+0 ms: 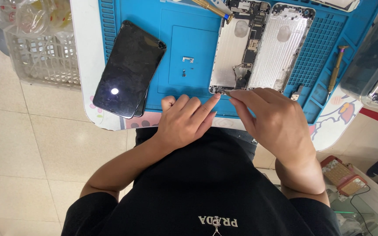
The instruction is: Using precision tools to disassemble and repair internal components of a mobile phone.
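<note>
Opened phone chassis [235, 52] is laid on the blue repair mat [189, 26], logic board exposed, near edge just ahead of both hands. Left hand [184, 122] is rested on the mat edge, index finger extended, tip touching the chassis' bottom corner; nothing is gripped. Right hand [272, 118] is pinched at the same corner, fingertips closed together; what is held is too small to tell. Hands are nearly touching. Second bare rear housing [281, 48] sits beside the chassis. Black phone screen [127, 67] is placed well left. Small bracket [188, 59] lies mid-mat. Screwdriver [337, 67] lies on the right.
</note>
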